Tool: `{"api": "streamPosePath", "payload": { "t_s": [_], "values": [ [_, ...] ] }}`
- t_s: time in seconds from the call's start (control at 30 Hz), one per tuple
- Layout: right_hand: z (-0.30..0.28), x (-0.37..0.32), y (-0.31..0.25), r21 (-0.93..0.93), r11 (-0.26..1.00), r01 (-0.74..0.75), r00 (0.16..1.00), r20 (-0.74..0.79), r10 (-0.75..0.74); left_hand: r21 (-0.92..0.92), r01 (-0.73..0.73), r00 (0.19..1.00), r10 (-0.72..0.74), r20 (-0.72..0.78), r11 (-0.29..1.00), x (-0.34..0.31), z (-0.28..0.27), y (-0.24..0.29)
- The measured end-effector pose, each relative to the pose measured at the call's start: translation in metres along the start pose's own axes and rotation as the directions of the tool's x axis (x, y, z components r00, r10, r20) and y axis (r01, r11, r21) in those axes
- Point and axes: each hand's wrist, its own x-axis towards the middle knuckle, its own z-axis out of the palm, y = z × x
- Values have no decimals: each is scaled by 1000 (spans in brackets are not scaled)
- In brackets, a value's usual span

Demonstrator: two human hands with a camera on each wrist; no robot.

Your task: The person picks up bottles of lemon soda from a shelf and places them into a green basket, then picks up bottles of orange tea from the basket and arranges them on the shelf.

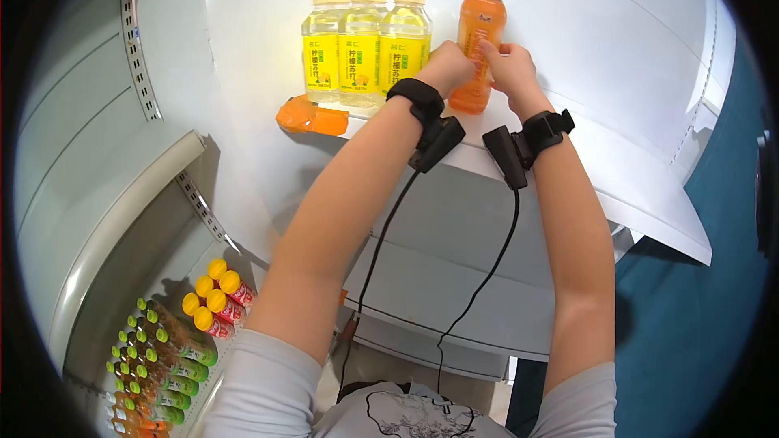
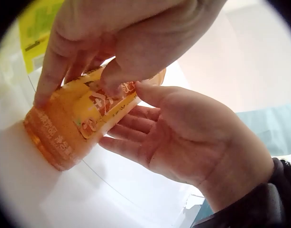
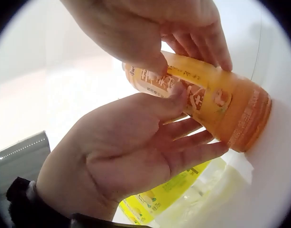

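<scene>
An orange drink bottle (image 1: 482, 23) with a white cap stands upright on the white shelf. My left hand (image 1: 448, 70) grips its left side and my right hand (image 1: 516, 78) its right side. Seen from the left wrist, my left hand (image 2: 131, 38) curves over the bottle (image 2: 72, 126) from above, thumb on the label; my right hand (image 2: 202, 137) holds it from the other side. The right wrist view has both thumbs on the label of the bottle (image 3: 247, 116), between my right hand (image 3: 169, 23) and left hand (image 3: 126, 142). The fingers behind the bottle are partly hidden.
Several yellow-labelled bottles (image 1: 359, 57) stand left of my left hand. An orange wrapped object (image 1: 312, 118) lies at the shelf's front edge. Lower left, a case holds yellow-capped containers (image 1: 217, 300) and green-capped bottles (image 1: 162, 357). Black cables (image 1: 381, 243) hang from both wrist cameras.
</scene>
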Motion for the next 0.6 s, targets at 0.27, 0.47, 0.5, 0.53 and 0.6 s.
{"api": "streamPosePath", "payload": {
  "t_s": [0.27,0.47,0.5,0.53,0.6],
  "values": [
    [3,2,1,24,1000,8,1000,1,-9,-9,29,999,-29,-41,1000,8,4,-6],
    [9,5,0,-70,998,-12,999,-40,9,-90,64,998,-62,25,994,10,0,-7],
    [9,6,1,-73,997,-9,999,-35,7,-95,66,998,-65,22,993,12,0,-9],
    [8,8,1,-56,998,-8,1000,-22,7,-63,47,999,-47,1,997,14,1,-9],
    [9,11,4,-39,999,-5,1000,-3,5,-31,33,999,-34,-25,999,20,5,-15]
  ]
}}
